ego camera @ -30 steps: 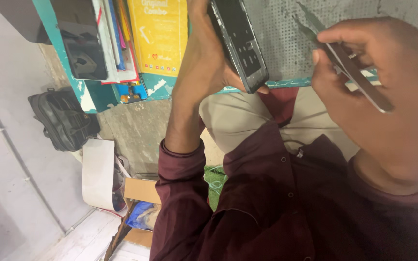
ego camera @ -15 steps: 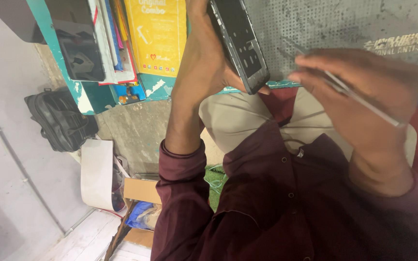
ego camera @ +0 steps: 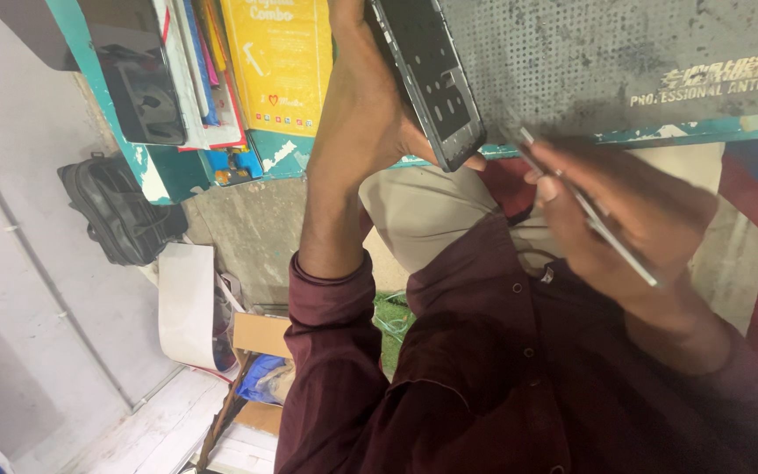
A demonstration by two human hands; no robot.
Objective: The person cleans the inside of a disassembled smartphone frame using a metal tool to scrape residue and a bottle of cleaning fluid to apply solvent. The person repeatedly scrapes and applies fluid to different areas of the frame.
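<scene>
— What does the person wear?
— A dark red shirt [ego camera: 484, 386] with small round buttons down the front.
— Are the sleeves long?
— Yes. The left cuff [ego camera: 331, 274] stops at the wrist. The trousers [ego camera: 432, 211] are light tan.

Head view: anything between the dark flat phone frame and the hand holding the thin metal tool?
Nothing there: past the dark flat phone frame only grey perforated mat edge shows before the right hand with thin metal tool.

Left hand [ego camera: 370, 105]: raised, forearm upright, maroon cuff at wrist, fingers wrapped in a closed grip. Right hand [ego camera: 625, 219]: motion-blurred, fingers apparently pinched together, wrist bent, sleeve covering the forearm.
</scene>
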